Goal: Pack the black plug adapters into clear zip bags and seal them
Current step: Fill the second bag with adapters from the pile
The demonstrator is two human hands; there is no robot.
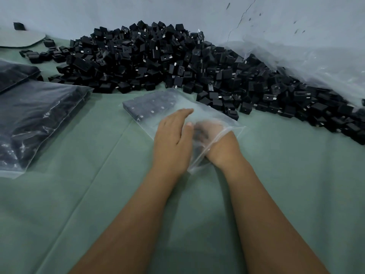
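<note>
Across the green cloth of the counter (98, 194) we see, as our landmark, a wide heap of black plug adapters (177, 62) banked against the pale wall (158, 10). To the right of the heap a big sheet of crumpled clear plastic (306, 62) drapes down over its edge. Left of the heap and nearer to us lies a filled zip bag (35, 123), dark with adapters, and behind it the corner of a second filled bag (13, 74). Directly in front of the heap, touching its near edge, lies the clear zip bag (213, 115) being packed. Its far left part holds a neat block of adapters (148, 107) laid in rows; its open mouth faces us.

Our left hand (173, 139) rests flat on top of this bag, fingers straight and together, pointing toward the heap. Our right hand (209, 133) is pushed in through the mouth, with the wrist at the opening. Seen through the film, its fingers look curled around something dark, probably adapters, though blur keeps us from telling exactly. A few loose adapters (39, 54) lie scattered off the left end of the heap, near a flat grey disc (21, 39).
</note>
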